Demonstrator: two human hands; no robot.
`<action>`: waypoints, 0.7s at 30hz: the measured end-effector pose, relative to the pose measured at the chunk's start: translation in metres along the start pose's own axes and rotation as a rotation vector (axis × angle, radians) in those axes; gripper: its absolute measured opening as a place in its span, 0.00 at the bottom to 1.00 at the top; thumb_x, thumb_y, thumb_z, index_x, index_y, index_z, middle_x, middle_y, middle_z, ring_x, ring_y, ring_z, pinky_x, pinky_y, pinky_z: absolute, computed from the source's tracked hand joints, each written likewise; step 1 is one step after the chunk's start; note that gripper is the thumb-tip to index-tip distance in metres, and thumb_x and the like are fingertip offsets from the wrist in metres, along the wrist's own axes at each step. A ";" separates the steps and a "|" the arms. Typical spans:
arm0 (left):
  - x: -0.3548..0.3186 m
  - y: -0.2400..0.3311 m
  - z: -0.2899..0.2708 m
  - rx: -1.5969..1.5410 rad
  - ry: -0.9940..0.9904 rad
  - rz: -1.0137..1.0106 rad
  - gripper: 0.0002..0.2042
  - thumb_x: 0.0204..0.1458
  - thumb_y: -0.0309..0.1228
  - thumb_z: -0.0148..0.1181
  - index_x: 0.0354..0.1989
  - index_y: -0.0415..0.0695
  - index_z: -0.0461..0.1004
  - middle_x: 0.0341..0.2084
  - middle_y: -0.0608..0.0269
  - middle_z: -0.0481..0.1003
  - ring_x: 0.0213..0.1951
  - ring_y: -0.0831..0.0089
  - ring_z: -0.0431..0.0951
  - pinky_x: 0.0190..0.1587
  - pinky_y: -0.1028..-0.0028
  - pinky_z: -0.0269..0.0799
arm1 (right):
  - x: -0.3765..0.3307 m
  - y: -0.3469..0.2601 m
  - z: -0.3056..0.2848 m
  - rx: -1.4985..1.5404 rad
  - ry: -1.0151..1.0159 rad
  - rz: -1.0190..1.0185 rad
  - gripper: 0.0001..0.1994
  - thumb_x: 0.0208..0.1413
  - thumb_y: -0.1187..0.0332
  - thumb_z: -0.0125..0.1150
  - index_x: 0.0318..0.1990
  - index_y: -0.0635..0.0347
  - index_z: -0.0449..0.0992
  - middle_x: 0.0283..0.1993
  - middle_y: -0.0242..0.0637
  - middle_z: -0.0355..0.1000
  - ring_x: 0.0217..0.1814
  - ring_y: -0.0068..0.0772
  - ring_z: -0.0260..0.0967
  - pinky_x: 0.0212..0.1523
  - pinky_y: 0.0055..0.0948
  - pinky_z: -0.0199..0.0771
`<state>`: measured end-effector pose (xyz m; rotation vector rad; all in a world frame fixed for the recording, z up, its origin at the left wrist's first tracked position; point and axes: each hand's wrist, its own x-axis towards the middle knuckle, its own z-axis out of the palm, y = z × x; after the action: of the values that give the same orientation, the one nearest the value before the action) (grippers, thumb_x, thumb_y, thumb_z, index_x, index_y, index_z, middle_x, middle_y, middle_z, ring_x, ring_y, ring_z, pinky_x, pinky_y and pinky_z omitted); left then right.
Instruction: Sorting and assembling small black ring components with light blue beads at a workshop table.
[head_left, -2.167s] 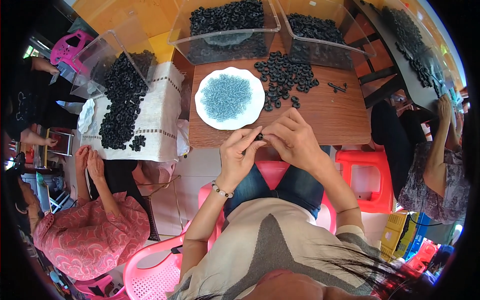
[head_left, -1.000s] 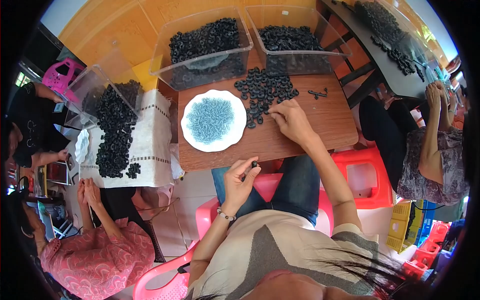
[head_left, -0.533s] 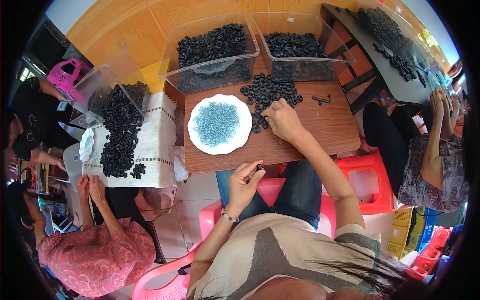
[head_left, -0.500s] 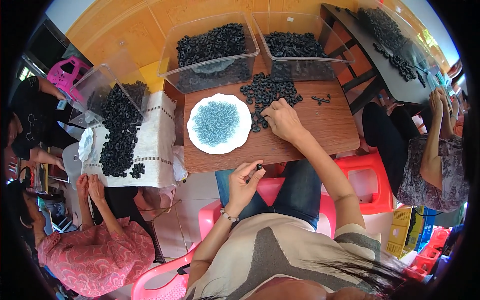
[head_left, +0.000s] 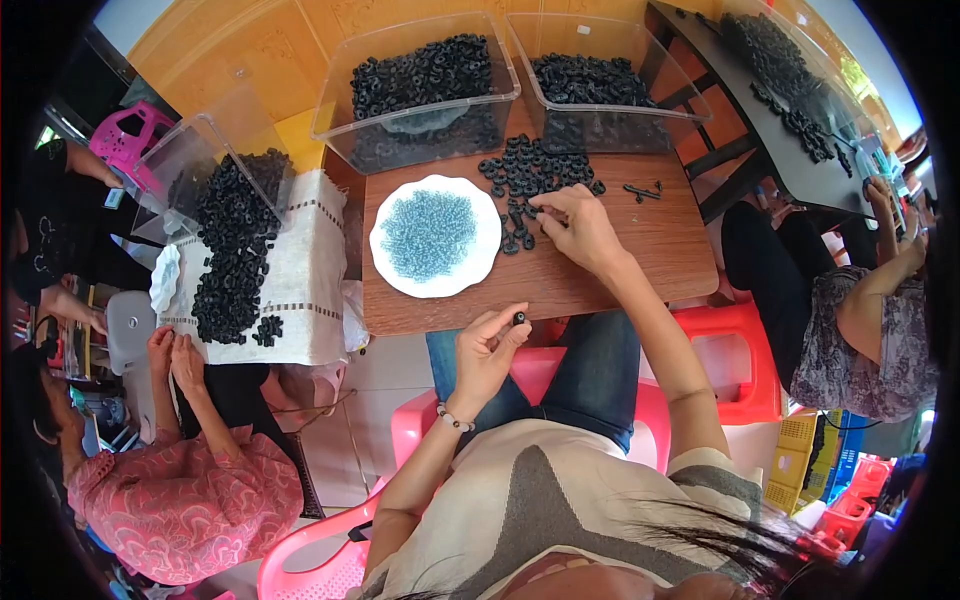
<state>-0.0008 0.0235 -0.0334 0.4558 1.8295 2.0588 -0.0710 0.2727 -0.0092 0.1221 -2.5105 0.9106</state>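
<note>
My left hand [head_left: 484, 358] is raised just off the table's front edge, thumb and fingers closed on a small black round part [head_left: 519, 318] whose end faces up. Over the table, my right hand [head_left: 582, 235] has thumb and forefinger pinched together at the near edge of a spread of black ring-like parts [head_left: 535, 165]. Whether a part sits between those fingertips is hard to make out. To the left of my right hand lies a white scalloped plate [head_left: 487, 258] bearing a heap of tiny bluish clear beads [head_left: 430, 232].
Two clear bins, left [head_left: 420, 118] and right [head_left: 610, 115], hold black parts at the table's back. Thin black pieces [head_left: 643, 191] lie at right. On the left, a cloth-covered table [head_left: 310, 270] carries more parts beside a person in pink [head_left: 190, 505]. Another person [head_left: 860, 340] sits right.
My right hand has shifted slightly right, still at the edge of the black parts. The left hand has turned its black part so the round end shows. The whole view has shifted a little.
</note>
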 end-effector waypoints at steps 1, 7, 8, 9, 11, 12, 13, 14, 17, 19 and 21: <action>0.002 0.002 0.000 0.004 0.002 0.018 0.15 0.60 0.23 0.67 0.56 0.39 0.81 0.34 0.69 0.75 0.34 0.84 0.75 0.37 0.83 0.69 | -0.003 -0.004 -0.003 0.001 -0.005 0.004 0.13 0.53 0.74 0.69 0.47 0.58 0.85 0.32 0.39 0.78 0.38 0.39 0.73 0.42 0.36 0.75; 0.010 0.023 -0.005 0.168 0.059 0.143 0.15 0.60 0.25 0.67 0.55 0.38 0.81 0.35 0.61 0.79 0.36 0.78 0.79 0.39 0.79 0.73 | -0.036 -0.071 -0.041 0.754 -0.201 0.442 0.09 0.59 0.73 0.70 0.46 0.65 0.85 0.38 0.29 0.82 0.39 0.14 0.75 0.43 0.19 0.75; 0.010 0.028 -0.006 0.273 0.067 0.202 0.15 0.59 0.24 0.68 0.55 0.38 0.81 0.36 0.62 0.79 0.37 0.78 0.78 0.41 0.78 0.74 | -0.048 -0.076 -0.042 0.811 -0.241 0.526 0.09 0.60 0.74 0.70 0.46 0.66 0.85 0.39 0.29 0.82 0.41 0.15 0.76 0.43 0.18 0.76; 0.010 0.032 -0.007 0.377 0.075 0.261 0.16 0.59 0.24 0.68 0.55 0.38 0.81 0.37 0.63 0.79 0.37 0.78 0.78 0.43 0.77 0.74 | -0.056 -0.085 -0.043 0.855 -0.244 0.540 0.09 0.60 0.74 0.69 0.46 0.66 0.85 0.38 0.29 0.82 0.39 0.13 0.75 0.39 0.17 0.74; 0.008 0.038 -0.005 0.395 0.073 0.283 0.16 0.58 0.24 0.68 0.55 0.38 0.81 0.37 0.62 0.80 0.37 0.76 0.78 0.43 0.76 0.75 | -0.063 -0.104 -0.047 0.940 -0.245 0.526 0.08 0.61 0.74 0.69 0.46 0.67 0.85 0.36 0.27 0.81 0.35 0.10 0.73 0.33 0.16 0.72; 0.008 0.039 -0.005 0.410 0.077 0.311 0.16 0.57 0.24 0.68 0.54 0.39 0.82 0.37 0.61 0.80 0.38 0.74 0.79 0.43 0.75 0.75 | -0.067 -0.106 -0.047 0.943 -0.242 0.532 0.08 0.61 0.74 0.69 0.46 0.67 0.85 0.36 0.27 0.81 0.35 0.10 0.73 0.33 0.16 0.72; 0.007 0.040 -0.005 0.411 0.074 0.307 0.16 0.57 0.24 0.68 0.54 0.39 0.82 0.37 0.61 0.80 0.38 0.74 0.79 0.43 0.75 0.75 | -0.071 -0.108 -0.046 0.860 -0.257 0.526 0.09 0.62 0.74 0.69 0.47 0.68 0.84 0.37 0.30 0.82 0.36 0.13 0.75 0.36 0.18 0.75; 0.006 0.041 -0.005 0.436 0.071 0.327 0.16 0.57 0.24 0.68 0.54 0.38 0.82 0.37 0.59 0.80 0.38 0.73 0.80 0.43 0.74 0.75 | -0.073 -0.109 -0.046 0.776 -0.271 0.519 0.09 0.62 0.74 0.68 0.47 0.69 0.84 0.38 0.33 0.82 0.38 0.16 0.77 0.39 0.19 0.78; 0.005 0.042 -0.005 0.478 0.069 0.361 0.16 0.56 0.23 0.68 0.53 0.38 0.82 0.38 0.57 0.81 0.38 0.71 0.81 0.42 0.74 0.76 | -0.074 -0.112 -0.044 0.700 -0.283 0.517 0.08 0.62 0.75 0.68 0.46 0.69 0.84 0.38 0.32 0.82 0.38 0.15 0.76 0.39 0.18 0.77; 0.004 0.043 -0.004 0.497 0.071 0.375 0.16 0.56 0.22 0.68 0.53 0.38 0.82 0.38 0.56 0.81 0.38 0.69 0.81 0.42 0.73 0.76 | -0.075 -0.113 -0.042 0.685 -0.273 0.510 0.07 0.62 0.75 0.68 0.45 0.69 0.84 0.38 0.31 0.82 0.37 0.15 0.75 0.38 0.18 0.77; 0.003 0.043 -0.004 0.497 0.059 0.369 0.15 0.55 0.22 0.68 0.52 0.38 0.82 0.38 0.55 0.81 0.37 0.67 0.81 0.41 0.72 0.76 | -0.076 -0.114 -0.041 0.671 -0.265 0.501 0.07 0.62 0.75 0.67 0.44 0.69 0.84 0.38 0.30 0.81 0.37 0.14 0.75 0.38 0.18 0.76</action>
<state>-0.0072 0.0171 0.0094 0.9308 2.4493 1.8186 0.0392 0.2043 0.0503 -0.2002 -2.3902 2.0356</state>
